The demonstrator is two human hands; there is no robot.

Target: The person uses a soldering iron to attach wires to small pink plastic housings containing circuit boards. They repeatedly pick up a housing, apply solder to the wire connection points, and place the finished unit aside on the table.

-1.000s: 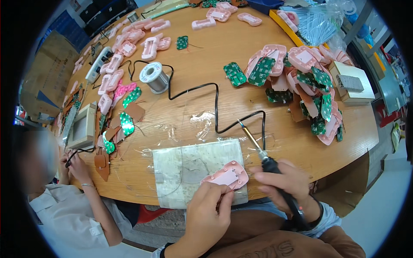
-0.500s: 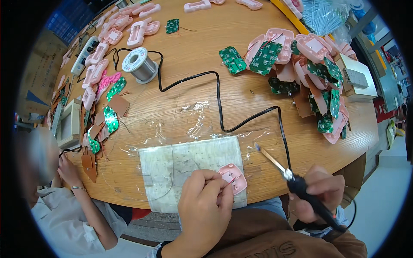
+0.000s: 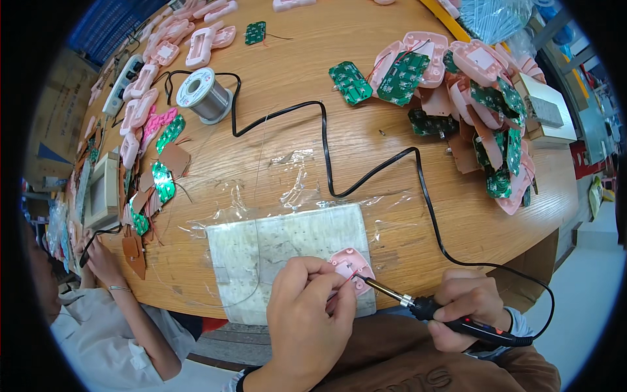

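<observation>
The left hand (image 3: 307,307) is pinching a red wire (image 3: 353,275) between thumb and fingertips; whether it is also gripping the shell cannot be told. The right hand (image 3: 473,307) is closing around the handle of a soldering iron (image 3: 424,308), whose tip is pointing leftward at the wire; contact is remaining unclear. The pink shell (image 3: 362,264), rounded and hollow, is showing a pale inner panel and small round posts; it is lying at the right edge of the pale pad (image 3: 294,228), toward the near right corner. Compared with half a second earlier, the iron is now reaching into the shell rather than pointing away beyond the pad's right edge, and its black cord (image 3: 328,157) is looping out past the right hand. Beyond the pad's far left corner, a solder spool (image 3: 212,101) is standing; toward the table's right edge, green boards (image 3: 403,78) are lying heaped among pink casings (image 3: 477,62).
</observation>
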